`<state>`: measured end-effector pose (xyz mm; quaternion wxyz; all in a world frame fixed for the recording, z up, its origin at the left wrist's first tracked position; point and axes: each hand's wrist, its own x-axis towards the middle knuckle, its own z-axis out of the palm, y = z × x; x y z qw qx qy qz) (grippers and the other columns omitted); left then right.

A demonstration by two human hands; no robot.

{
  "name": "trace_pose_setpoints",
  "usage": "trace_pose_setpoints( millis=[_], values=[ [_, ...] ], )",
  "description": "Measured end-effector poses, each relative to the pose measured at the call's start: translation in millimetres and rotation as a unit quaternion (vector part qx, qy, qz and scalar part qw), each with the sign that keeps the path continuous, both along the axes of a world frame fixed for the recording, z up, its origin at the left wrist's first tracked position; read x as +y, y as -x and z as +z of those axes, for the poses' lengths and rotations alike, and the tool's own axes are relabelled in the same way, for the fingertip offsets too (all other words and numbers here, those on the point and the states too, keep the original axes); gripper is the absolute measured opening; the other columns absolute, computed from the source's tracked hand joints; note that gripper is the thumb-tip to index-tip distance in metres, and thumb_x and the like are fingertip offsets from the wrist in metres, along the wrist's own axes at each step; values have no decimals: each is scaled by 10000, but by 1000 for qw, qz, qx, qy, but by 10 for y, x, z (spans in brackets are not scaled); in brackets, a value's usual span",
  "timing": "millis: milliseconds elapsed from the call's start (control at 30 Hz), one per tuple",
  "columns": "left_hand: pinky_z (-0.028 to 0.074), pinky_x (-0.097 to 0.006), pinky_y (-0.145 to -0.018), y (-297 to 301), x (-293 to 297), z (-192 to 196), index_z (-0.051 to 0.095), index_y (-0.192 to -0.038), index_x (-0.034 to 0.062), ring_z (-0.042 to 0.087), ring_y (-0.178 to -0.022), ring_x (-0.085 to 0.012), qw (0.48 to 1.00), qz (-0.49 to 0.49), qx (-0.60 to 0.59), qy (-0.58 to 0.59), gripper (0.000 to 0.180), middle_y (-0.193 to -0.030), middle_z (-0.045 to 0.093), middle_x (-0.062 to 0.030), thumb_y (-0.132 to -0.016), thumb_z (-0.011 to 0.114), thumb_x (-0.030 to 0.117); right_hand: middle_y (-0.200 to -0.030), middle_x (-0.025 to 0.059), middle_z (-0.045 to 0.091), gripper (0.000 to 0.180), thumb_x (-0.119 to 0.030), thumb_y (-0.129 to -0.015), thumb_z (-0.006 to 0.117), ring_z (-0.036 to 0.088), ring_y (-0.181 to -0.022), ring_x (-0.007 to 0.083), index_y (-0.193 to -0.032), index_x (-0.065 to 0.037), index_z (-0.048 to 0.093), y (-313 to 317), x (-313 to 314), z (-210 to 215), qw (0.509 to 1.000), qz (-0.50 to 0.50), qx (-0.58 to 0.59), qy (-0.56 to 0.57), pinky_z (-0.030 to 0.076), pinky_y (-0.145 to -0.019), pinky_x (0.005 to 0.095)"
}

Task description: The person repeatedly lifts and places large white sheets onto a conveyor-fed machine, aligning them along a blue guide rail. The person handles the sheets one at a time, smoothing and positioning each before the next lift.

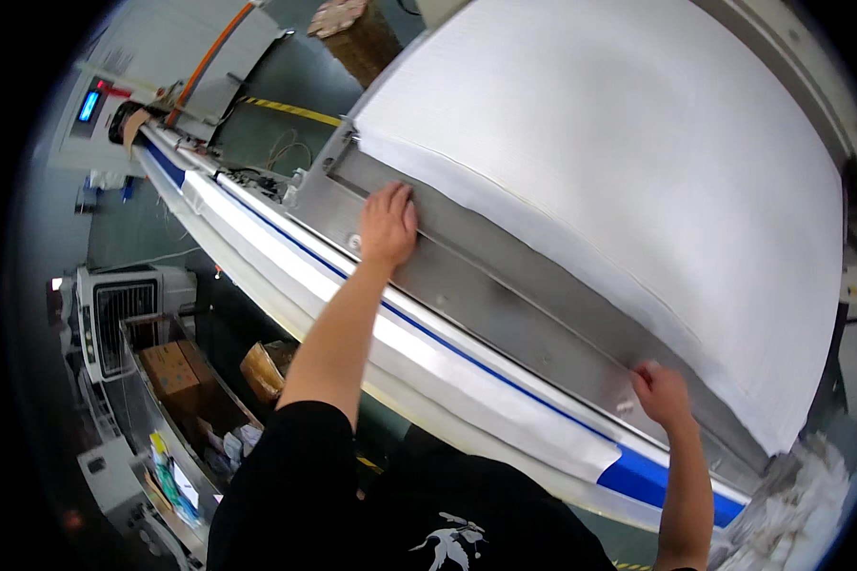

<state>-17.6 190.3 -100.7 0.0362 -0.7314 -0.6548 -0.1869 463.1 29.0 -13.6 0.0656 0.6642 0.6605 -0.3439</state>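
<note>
A long grey metal plate runs slantwise along the front of a machine, with a raised lip on its far side. My left hand rests at the plate's left end, its fingers bent over the lip. Toward the right end my right hand pinches the same lip, fingers curled in. The undersides of both hands' fingertips are hidden. Just beyond the plate lies a broad white sheet, its near edge loose and slightly wavy; neither hand touches it.
A white rail with blue strips lies between me and the plate. Crumpled white material hangs at the right. Lower left are a metal cart with cardboard boxes and an air cooler. A wrapped brown roll stands behind.
</note>
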Motion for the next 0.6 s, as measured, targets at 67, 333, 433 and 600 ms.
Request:
trace_pose_setpoints(
  millis=[67, 333, 433, 600],
  values=[
    [356, -439, -989, 66, -71, 8, 531, -1146, 44, 482, -1120, -316, 999, 6, -25, -28, 352, -1199, 530, -135, -826, 531, 189, -806, 145, 643, 201, -255, -844, 548, 613, -767, 331, -898, -74, 616, 671, 623, 62, 996, 47, 67, -36, 475, -671, 426],
    [353, -440, -992, 32, -15, 13, 537, -1120, 37, 490, -1128, -313, 996, -1, -87, -33, 347, -1183, 532, -130, -787, 552, 132, -769, 131, 637, 195, -251, -827, 564, 614, -741, 318, -858, -64, 609, 2910, 2611, -13, 952, 119, 213, -185, 479, -674, 409],
    [348, -442, -995, 75, -6, 25, 537, -1123, 34, 488, -1133, -312, 995, -1, -96, -29, 347, -1183, 531, -135, -786, 548, 120, -782, 115, 652, 200, -239, -814, 589, 624, -726, 264, -883, -55, 626, 3420, 3107, -210, 935, 132, 241, -224, 487, -674, 361],
    [337, -438, -1011, 101, 13, 19, 529, -1138, 35, 479, -1150, -306, 994, 3, -106, -13, 364, -1193, 522, -137, -785, 552, 118, -812, 103, 673, 188, -243, -782, 579, 637, -776, 292, -822, -77, 659, 3781, 3498, -314, 945, 125, 207, -220, 501, -706, 392]
  ],
)
